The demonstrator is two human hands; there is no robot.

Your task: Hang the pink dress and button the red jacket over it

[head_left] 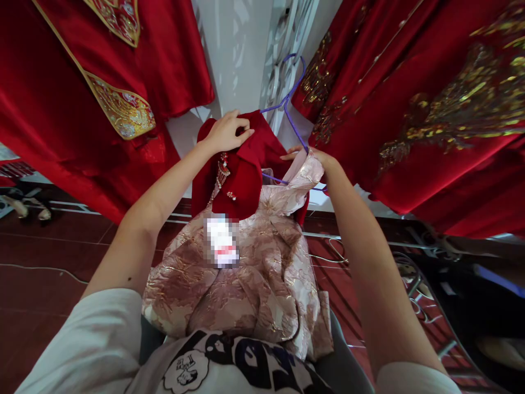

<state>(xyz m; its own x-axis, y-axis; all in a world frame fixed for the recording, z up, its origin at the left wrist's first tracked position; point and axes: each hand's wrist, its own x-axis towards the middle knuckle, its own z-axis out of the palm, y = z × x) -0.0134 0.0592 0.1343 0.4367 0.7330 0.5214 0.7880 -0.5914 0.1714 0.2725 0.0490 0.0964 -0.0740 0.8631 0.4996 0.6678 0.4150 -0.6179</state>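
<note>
A pinkish-gold brocade dress lies spread over my lap, with a small red jacket over its upper left side. Beaded ornaments hang on the jacket's front. A purple hanger passes inside the garments, its hook pointing up and away from me. My left hand is closed on the red jacket near its collar, thumb and fingers pinching the cloth. At the dress's right shoulder strap, my right hand grips the strap against the hanger's arm; part of its fingers is behind the cloth.
Red embroidered garments hang at the left, and more with gold sequins hang at the right. A white rack stands ahead. Cables lie on the red-brown tiled floor. Shoes sit at far left; a black chair-like object stands right.
</note>
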